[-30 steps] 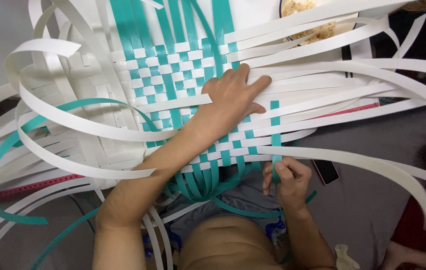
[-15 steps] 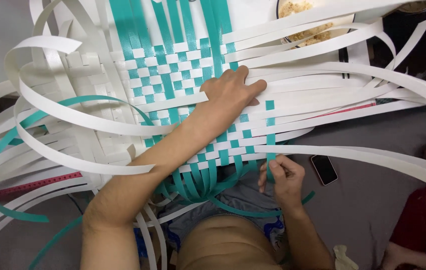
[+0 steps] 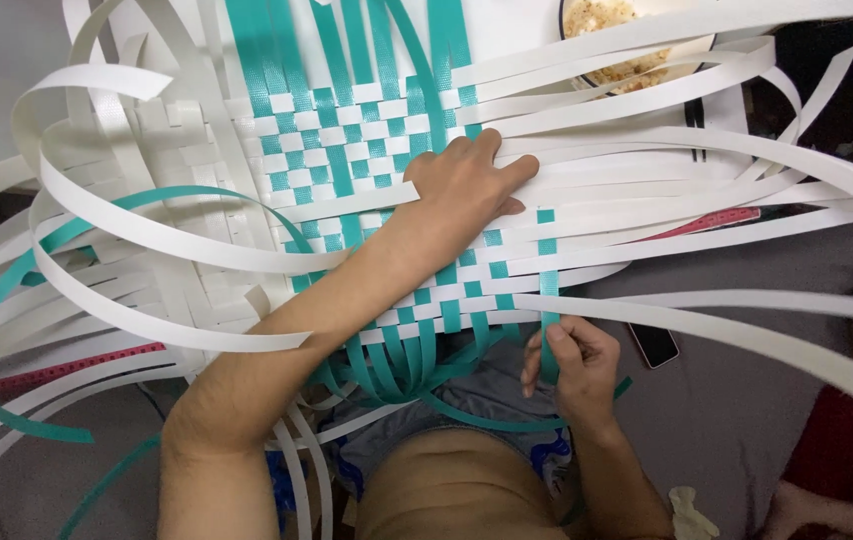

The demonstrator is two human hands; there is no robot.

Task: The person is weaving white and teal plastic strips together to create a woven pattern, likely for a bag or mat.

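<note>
A flat woven mat of teal and white plastic strips lies across my lap and the floor. My left hand presses flat on the weave near its right side, fingers pointing right over the white strips. My right hand is at the near edge, pinching a single teal strip that runs up into the weave. Loose white strips fan out to the right. A bundle of teal strip ends curls below the mat near my belly.
Long white strip loops arch at the left. A bowl of food stands at the top right under strips. A dark phone lies on the grey floor. A red perforated strip lies at the left. Another person's limb shows bottom right.
My right hand has moved up slightly along the teal strip toward the mat's edge. My left hand stays pressed on the weave. The long white strip at the right has swung lower.
</note>
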